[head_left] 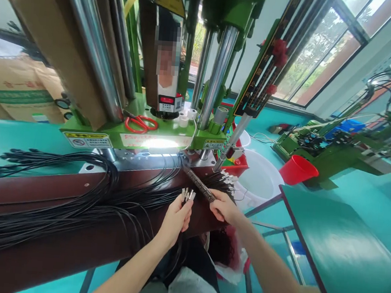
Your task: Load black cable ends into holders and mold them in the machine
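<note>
My left hand (178,214) is closed around a small bunch of black cables, whose silver plug ends (188,194) stick up above the thumb. My right hand (224,206) grips the near end of a long dark bar (198,182) with a row of marks along it. The bar's far end reaches the metal mould plate (144,160) under the green press (169,133). Several thin black cables run from that plate. A pile of cables with pale connector ends (226,180) lies just beyond my right hand.
Long bundles of black cable (53,208) cover the left of the brown table (73,263). Red-handled scissors (141,124) rest on the press bed. To the right are a white tub (263,173), a red bucket (299,170) and a green-topped table (343,237). An open bag (223,251) stands below.
</note>
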### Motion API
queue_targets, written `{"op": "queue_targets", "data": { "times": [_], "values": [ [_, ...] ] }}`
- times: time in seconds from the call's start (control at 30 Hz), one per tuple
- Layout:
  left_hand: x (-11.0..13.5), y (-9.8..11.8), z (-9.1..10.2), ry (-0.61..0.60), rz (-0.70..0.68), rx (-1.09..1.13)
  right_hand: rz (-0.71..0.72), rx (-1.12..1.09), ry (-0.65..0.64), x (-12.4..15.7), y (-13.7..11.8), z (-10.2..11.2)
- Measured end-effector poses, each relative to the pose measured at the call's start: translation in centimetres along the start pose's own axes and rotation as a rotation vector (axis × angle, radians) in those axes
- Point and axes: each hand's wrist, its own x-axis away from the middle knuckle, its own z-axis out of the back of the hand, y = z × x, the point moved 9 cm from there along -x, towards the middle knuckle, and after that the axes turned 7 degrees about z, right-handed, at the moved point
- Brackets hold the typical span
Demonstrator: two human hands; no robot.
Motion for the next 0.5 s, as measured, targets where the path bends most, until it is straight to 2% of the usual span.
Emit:
{"op": "queue_targets", "data": {
  "times": [0.07, 0.17, 0.33, 0.5],
  "values": [
    [-0.3, -1.1, -1.3, -0.045, 0.057, -0.088, 0.053, -0.317, 0.157, 1.4, 0.5, -0.1],
    [-0.7, -1.7, -2.8, -0.088, 0.04, -0.207, 0.097, -0.505, 0.306, 2.2, 1.1, 0.0],
    [-1.3, -1.6, -3.4, -0.081, -0.044, -0.283, 0.154, -0.514, 0.336, 2.1, 1.3, 0.2],
    [-1.3, -2.0, -2.7, -0.018, -0.016, -0.253, 0.154, -0.378, 0.334, 2.2, 1.3, 0.0]
  ]
}}
